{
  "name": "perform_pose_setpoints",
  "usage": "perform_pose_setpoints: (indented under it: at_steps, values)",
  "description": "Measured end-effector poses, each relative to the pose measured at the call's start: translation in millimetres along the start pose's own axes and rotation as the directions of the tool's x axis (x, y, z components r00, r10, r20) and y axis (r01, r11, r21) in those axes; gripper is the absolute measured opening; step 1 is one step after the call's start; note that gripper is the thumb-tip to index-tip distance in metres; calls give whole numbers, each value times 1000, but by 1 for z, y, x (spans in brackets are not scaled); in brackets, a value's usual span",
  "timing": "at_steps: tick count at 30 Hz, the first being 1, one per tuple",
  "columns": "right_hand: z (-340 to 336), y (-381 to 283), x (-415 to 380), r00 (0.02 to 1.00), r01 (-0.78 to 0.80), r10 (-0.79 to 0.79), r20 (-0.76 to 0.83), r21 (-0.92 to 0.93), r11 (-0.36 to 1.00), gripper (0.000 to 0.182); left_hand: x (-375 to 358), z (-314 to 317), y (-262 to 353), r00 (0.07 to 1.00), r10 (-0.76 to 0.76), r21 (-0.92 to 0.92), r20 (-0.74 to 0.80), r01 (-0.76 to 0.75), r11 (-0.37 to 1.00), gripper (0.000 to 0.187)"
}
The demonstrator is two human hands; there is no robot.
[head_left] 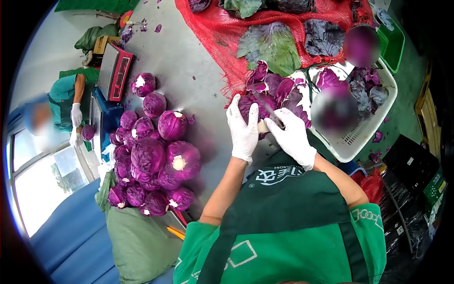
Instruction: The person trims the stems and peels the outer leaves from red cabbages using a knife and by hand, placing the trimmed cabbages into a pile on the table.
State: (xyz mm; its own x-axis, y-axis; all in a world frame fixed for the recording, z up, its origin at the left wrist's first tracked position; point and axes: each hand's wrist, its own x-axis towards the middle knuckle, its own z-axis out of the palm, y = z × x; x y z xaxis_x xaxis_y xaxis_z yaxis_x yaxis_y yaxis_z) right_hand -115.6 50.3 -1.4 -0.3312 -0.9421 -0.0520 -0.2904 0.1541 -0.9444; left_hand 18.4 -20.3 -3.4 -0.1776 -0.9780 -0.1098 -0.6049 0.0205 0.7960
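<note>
My left hand (244, 128), in a white glove, is closed around the near left side of a red cabbage (247, 105) at the table's edge. My right hand (294, 137), also gloved, grips a knife (268, 110) whose dark, narrow blade lies across the cabbage. Its handle is mostly hidden in the fingers. The pale cut stem (262, 126) faces me, close to my right thumb. Loose purple leaves (283, 90) lie just beyond the cabbage.
Several red cabbages (148, 155) are piled at the left. A red mesh sack (215, 47) with large outer leaves (269, 45) lies at the far side. At the right stands a white basket (352, 150) of leaves. A co-worker (64, 97) handles a cabbage beside scales (120, 71).
</note>
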Motion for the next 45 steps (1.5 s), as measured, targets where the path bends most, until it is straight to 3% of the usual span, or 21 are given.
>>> perform_pose_setpoints:
  at_steps: [1,2,4,5,6,8,9,10,12,16,18,20,24,26,28,30,34,35,39,42,45]
  values:
    - [-2,-5,-1,989,-96,86,120,83,992,15,1,0,-2,999,32,26,11,-33,999,61]
    - [-1,-7,-2,991,39,-48,124,70,997,14,2,-1,-4,998,65,53,24,-66,996,62]
    - [-17,-29,-1,962,36,-70,263,134,990,14,0,-3,-10,997,61,-43,45,-59,997,62]
    - [-15,-14,-3,977,25,-67,203,204,979,19,-3,-5,-14,988,153,13,19,-153,988,64]
    - [-19,-12,4,972,-155,107,209,228,961,23,-10,-6,-17,994,110,-108,17,-108,988,69]
    - [-17,8,23,992,-24,18,127,46,999,28,-22,-12,-23,989,118,-184,84,-101,978,77]
    - [-22,-4,30,980,-107,108,167,-19,994,37,-28,-17,-22,984,111,-173,141,-86,981,84]
    - [-21,-5,34,986,-52,64,152,-84,995,48,-30,-23,-21,958,225,-55,179,-218,974,85]
    - [-24,2,39,961,5,29,275,-120,993,52,-35,-32,-22,951,224,-38,214,-221,975,84]
    - [-31,0,51,850,-192,273,450,-218,957,59,-38,-38,-20,901,331,-114,281,-311,944,84]
    - [-34,-13,37,912,58,50,407,-249,967,62,-40,-36,-16,888,343,-92,307,-331,939,82]
    - [-35,-11,31,901,121,16,433,-288,950,61,-42,-31,-19,883,354,-62,309,-353,934,91]
    - [-40,-8,32,889,134,0,457,-260,956,51,-50,-25,-20,962,173,16,212,-180,984,114]
    - [-38,7,31,897,171,-36,441,-269,948,46,-53,-23,-30,952,-21,-190,306,82,978,117]
    - [-35,25,33,932,141,-70,355,-177,974,39,-54,-24,-24,943,-79,-220,324,156,963,119]
    - [-44,20,31,901,2,94,423,-221,975,35,-53,-26,-15,934,-121,-368,337,249,896,117]
    - [-53,-6,29,826,377,-302,475,-68,924,42,-51,-21,-23,953,-80,-285,292,166,944,115]
    - [-53,-4,33,808,382,-293,512,-75,921,39,-51,-20,-18,942,-104,-440,318,244,864,113]
    - [-57,-15,41,760,434,-240,605,-197,879,27,-48,-23,-16,936,-100,-393,336,236,889,112]
    - [-59,12,56,823,416,-178,540,-358,836,21,-50,-26,-17,933,-80,-453,351,244,858,111]
    - [-59,-7,46,836,320,-160,526,-228,920,28,-51,-26,-16,939,-74,-403,336,214,890,109]
